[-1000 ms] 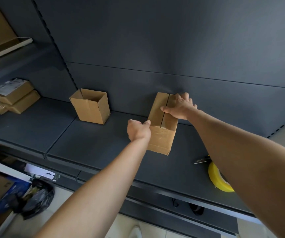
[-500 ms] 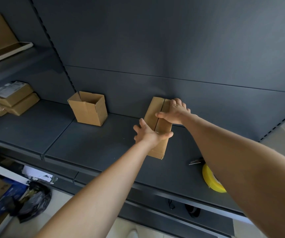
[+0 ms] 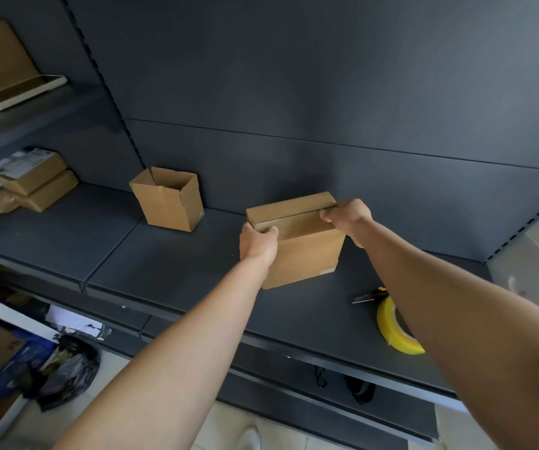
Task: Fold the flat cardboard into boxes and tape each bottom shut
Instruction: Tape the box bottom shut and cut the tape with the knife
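Two grips pin the box (image 3: 307, 251) on the shelf (image 3: 164, 271), L hand (image 3: 256, 243) at its 9 o'clock end, R hand (image 3: 347, 219) at 3; seam looks untaped, so flaps may spring open if one reaches for tape roll (image 3: 391, 328) at 4 o'clock.

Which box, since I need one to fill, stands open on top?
The lone box standing untouched between the others: its top gapes. The gripped box has flaps folded shut, and the far-left stacked boxes are closed.
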### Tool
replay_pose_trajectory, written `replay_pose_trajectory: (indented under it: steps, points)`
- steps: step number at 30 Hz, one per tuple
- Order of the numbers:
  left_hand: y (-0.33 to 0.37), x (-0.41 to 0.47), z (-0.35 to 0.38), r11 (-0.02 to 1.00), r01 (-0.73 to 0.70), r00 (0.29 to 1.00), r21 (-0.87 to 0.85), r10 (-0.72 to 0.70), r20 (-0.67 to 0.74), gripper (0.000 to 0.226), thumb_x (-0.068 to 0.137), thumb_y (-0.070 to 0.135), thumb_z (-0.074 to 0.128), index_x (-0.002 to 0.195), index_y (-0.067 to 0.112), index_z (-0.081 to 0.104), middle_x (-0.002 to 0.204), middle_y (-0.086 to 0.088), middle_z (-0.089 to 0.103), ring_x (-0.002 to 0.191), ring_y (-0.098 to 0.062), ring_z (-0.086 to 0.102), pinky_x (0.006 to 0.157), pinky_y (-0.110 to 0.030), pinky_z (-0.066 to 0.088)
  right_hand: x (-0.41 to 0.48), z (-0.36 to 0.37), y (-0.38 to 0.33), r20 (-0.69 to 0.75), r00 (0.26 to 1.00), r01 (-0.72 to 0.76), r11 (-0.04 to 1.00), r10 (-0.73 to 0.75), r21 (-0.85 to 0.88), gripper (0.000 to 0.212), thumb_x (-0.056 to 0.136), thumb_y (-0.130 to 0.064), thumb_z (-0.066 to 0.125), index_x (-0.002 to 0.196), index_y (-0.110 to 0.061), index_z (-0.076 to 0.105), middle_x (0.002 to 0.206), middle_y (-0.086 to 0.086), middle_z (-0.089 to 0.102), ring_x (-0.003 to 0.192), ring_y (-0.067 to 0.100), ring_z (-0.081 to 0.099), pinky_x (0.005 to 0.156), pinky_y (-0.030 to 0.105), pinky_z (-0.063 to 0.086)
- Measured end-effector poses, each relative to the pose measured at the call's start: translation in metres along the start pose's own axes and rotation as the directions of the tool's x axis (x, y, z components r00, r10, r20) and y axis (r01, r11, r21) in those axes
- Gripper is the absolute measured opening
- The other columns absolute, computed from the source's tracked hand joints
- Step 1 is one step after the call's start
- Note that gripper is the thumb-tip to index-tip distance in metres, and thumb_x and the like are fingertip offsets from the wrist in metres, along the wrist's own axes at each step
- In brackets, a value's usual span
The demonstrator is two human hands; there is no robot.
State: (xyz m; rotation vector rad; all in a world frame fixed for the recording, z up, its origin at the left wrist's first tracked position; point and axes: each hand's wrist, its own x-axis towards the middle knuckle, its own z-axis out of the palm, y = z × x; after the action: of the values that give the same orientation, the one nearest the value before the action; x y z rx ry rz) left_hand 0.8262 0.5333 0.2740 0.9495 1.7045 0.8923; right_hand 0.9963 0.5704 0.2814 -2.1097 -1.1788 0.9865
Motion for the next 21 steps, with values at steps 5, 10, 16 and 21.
replay_pose_trajectory:
  steps: [5, 10, 16, 21]
  points:
    - [-0.008, -0.001, -0.007, 0.998, 0.034, 0.997, -0.05, -0.031, 0.067, 0.041, 0.093, 0.035, 0.055, 0.131, 0.019, 0.052, 0.124, 0.0, 0.059, 0.102, -0.018, 0.055, 0.083, -0.028, 0.038, -0.011, -0.004, 0.009, 0.074, 0.991, -0.122, 0.987, 0.114, 0.108, 0.04, 0.091, -0.037, 0.059, 0.118, -0.008, 0.052, 0.114, 0.007, 0.058, 0.106, 0.024, 0.056, 0.084, 0.032, 0.046]
    - [-0.009, -0.011, -0.01, 0.991, 0.111, 0.991, -0.069, -0.105, 0.085, 0.055, 0.095, 0.039, 0.052, 0.142, 0.014, 0.038, 0.135, -0.004, 0.051, 0.12, -0.024, 0.05, 0.095, -0.033, 0.039, -0.025, -0.006, 0.015, 0.13, 0.974, -0.207, 0.961, 0.185, 0.184, 0.063, 0.091, -0.062, 0.04, 0.131, -0.014, 0.047, 0.126, 0.004, 0.054, 0.111, 0.025, 0.053, 0.095, 0.037, 0.047]
    - [-0.015, -0.03, -0.022, 0.976, -0.021, 0.998, -0.219, 0.035, 0.061, 0.051, 0.095, 0.009, 0.05, 0.142, 0.025, 0.042, 0.123, 0.006, 0.057, 0.109, -0.013, 0.051, 0.096, -0.026, 0.031, -0.034, -0.012, 0.018, 0.152, 0.955, -0.296, 0.875, 0.256, 0.383, 0.069, 0.086, -0.076, 0.025, 0.099, -0.013, 0.051, 0.092, 0.008, 0.056, 0.086, 0.027, 0.055, 0.082, 0.038, 0.046]
    - [0.004, -0.041, -0.038, 0.942, -0.036, 0.998, -0.334, 0.02, -0.052, 0.024, 0.09, 0.049, 0.056, 0.094, 0.025, 0.056, 0.102, 0.01, 0.055, 0.103, -0.013, 0.047, 0.089, -0.03, 0.029, -0.042, 0.001, 0.017, 0.161, 0.961, -0.274, 0.873, 0.227, 0.404, 0.076, 0.079, -0.079, 0.032, 0.116, -0.018, 0.056, 0.11, 0.006, 0.063, 0.098, 0.029, 0.061, 0.091, 0.044, 0.046]
